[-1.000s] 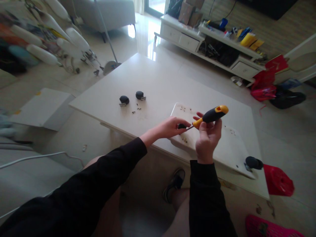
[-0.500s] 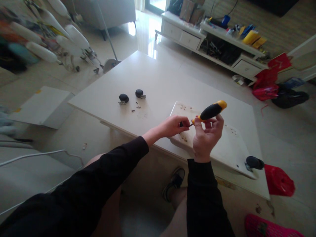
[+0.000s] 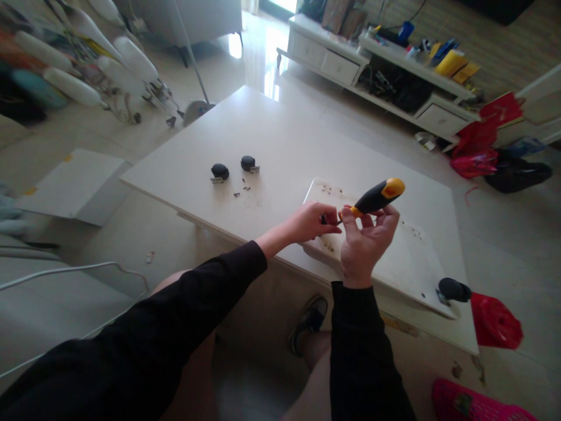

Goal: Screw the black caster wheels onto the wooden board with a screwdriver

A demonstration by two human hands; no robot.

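Both hands met just above the near-left part of the white panel. The left hand (image 3: 313, 222) pinched a small dark piece (image 3: 323, 220), probably a caster, though its fingers hid most of it. The right hand (image 3: 366, 242) gripped the screwdriver (image 3: 372, 199) by its yellow collar between thumb and fingers, with the black and yellow handle slanting up to the right. Its metal shaft ran into the left fingers, and I could not tell what the tip touched.

What had just changed was small: a second earlier more of the shaft lay bare, the right hand stood a little farther right and some of its fingers were spread. By this moment the hands had closed up, thumb near thumb, and the handle sat slightly higher. I judged that the work had narrowed to the join between shaft and dark piece, with the left hand steadying and the right hand guiding.

Beneath them the white panel (image 3: 394, 257) lay on the right side of the table (image 3: 280, 134), dotted with groups of holes. One caster (image 3: 453, 289) stood at its near-right corner, as in the earlier frame. Farther left, two loose casters (image 3: 220, 171) (image 3: 248, 163) and a few small screws (image 3: 236, 195) had not moved on the tabletop. Beyond stood the white TV cabinet (image 3: 315, 49).
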